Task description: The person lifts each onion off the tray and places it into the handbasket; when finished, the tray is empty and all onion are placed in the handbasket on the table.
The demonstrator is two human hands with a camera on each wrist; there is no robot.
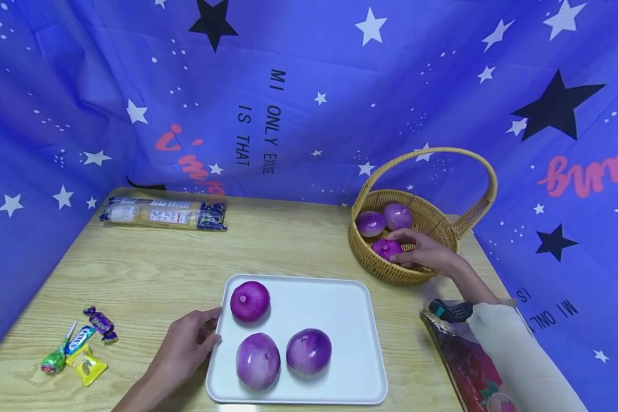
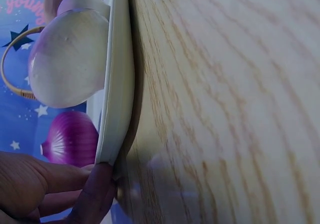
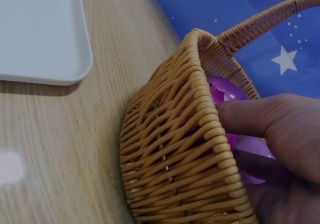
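In the head view my left hand (image 1: 185,343) is at the left edge of a white rectangular tray (image 1: 340,309), its thumb and fingers pinching the rim. Three purple onions rest on the tray: a darker magenta onion (image 1: 250,301) at the back left, a paler onion (image 1: 258,361) in front of it and another onion (image 1: 309,351) beside that. My right hand (image 1: 422,252) reaches into a wicker basket (image 1: 363,252) and grips a bright magenta onion (image 1: 385,248) between thumb and fingers. Two paler onions (image 1: 397,216) lie behind it in the basket.
The basket's tall handle (image 1: 427,151) arches above the right hand. A clear packet with blue ends (image 1: 165,214) lies at the back left. Several wrapped sweets (image 1: 84,352) are at the front left. Under the right forearm sits a dark red package (image 1: 463,360).
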